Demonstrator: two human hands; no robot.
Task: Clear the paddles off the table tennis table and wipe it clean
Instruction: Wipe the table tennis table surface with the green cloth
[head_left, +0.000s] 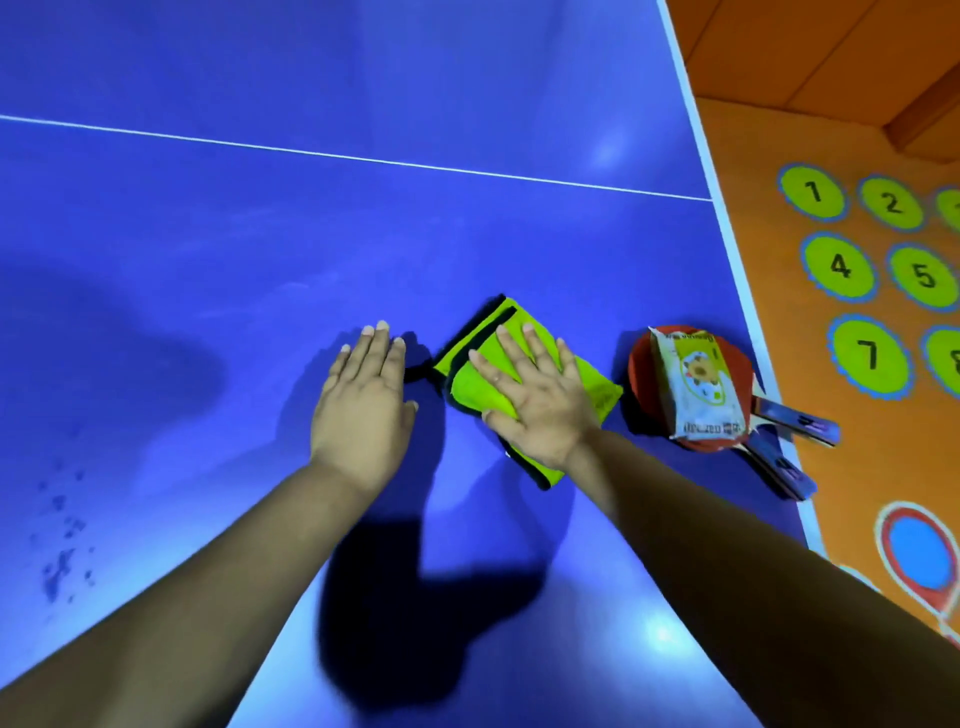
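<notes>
A folded lime-green cloth with black trim (597, 395) lies on the blue table tennis table (311, 234). My right hand (535, 400) presses flat on the cloth with straight, spread fingers. My left hand (363, 400) rests flat on the bare table just left of the cloth, fingers straight. Two red paddles (644, 374) are stacked at the table's right edge, their handles (800, 421) sticking out over the edge. A white wipes packet (698, 384) lies on top of them.
Dark wet-looking spots (60, 545) mark the table at the lower left. A white centre line (363, 156) crosses the table farther away. Past the white right edge (727, 223) is an orange floor with numbered green circles (839, 265).
</notes>
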